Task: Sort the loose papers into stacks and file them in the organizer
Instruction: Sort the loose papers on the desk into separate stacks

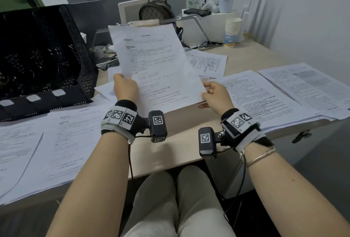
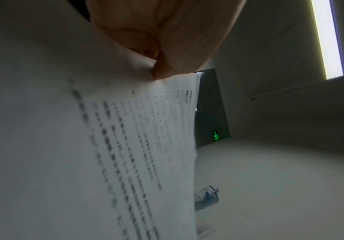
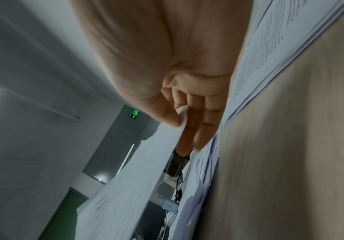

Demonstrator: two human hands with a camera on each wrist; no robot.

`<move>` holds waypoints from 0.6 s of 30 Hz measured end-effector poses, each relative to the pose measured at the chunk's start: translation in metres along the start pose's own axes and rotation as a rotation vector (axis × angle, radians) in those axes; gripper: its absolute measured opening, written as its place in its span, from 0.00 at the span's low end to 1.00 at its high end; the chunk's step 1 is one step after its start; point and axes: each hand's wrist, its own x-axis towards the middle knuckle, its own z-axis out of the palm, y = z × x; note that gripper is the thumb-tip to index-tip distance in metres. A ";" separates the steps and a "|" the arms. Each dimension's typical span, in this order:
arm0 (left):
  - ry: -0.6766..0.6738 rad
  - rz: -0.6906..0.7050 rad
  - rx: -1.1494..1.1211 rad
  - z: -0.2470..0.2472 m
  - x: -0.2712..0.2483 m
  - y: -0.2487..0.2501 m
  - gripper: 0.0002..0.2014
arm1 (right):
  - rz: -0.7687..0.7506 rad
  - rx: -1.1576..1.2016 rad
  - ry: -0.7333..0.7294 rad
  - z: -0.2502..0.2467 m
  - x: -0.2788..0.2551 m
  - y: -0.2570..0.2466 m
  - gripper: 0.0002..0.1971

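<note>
I hold a printed white sheet [image 1: 155, 66] tilted up above the desk's middle. My left hand [image 1: 126, 85] pinches its left edge, thumb on the front; the left wrist view shows the sheet [image 2: 125, 146] close under the pinching hand [image 2: 158, 53]. My right hand [image 1: 215, 94] pinches the sheet's lower right corner, and the right wrist view shows that hand [image 3: 184, 116] with thumb above and fingers below the sheet [image 3: 138, 178]. The black mesh organizer [image 1: 43, 53] stands at the left. Stacks of printed papers [image 1: 265, 96] lie to the right, and loose papers [image 1: 62, 142] at the left front.
Another printed page [image 1: 208, 62] lies behind the held sheet. At the back stand a stack of paper cups [image 1: 232, 32], a brown bag [image 1: 156, 10], a phone [image 1: 197, 11] on a white riser and a tangle of cables. The wooden desk [image 1: 181, 147] edge runs just before my knees.
</note>
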 end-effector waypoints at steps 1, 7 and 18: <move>-0.019 0.008 -0.027 -0.001 -0.007 0.001 0.10 | 0.017 -0.002 0.025 0.000 0.001 0.002 0.16; -0.246 0.028 -0.124 -0.004 -0.053 -0.008 0.24 | 0.143 -0.134 0.178 -0.001 0.001 0.012 0.21; -0.280 0.128 -0.043 -0.036 -0.080 -0.023 0.27 | 0.142 -0.242 0.197 0.021 -0.019 0.010 0.19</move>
